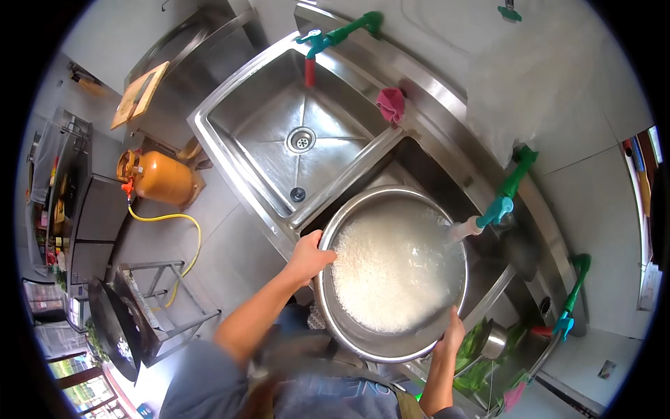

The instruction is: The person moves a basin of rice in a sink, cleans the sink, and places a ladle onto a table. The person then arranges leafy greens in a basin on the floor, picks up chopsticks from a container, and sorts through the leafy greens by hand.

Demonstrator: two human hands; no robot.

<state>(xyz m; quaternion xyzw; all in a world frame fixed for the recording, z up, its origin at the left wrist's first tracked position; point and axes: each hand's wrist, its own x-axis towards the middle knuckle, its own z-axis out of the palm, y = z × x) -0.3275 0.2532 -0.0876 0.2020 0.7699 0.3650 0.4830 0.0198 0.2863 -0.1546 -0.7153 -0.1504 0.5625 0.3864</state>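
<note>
A large round metal basin (394, 350) holds white rice (370, 279) in cloudy water, over the middle sink compartment. My left hand (309, 258) grips its left rim, thumb on top. At the lower right rim, my right hand (452, 331) holds the basin, its fingers partly hidden beneath. A teal tap with a pale nozzle (466, 229) stands over the basin's right edge. The water is bubbly near that nozzle.
Left sink compartment (265, 119) has a drain and a red-tipped tap (310, 70). A pink cloth (391, 105) hangs on the divider. The right compartment holds green leaves and a metal pot (494, 340). An orange gas cylinder (164, 177) stands on the floor.
</note>
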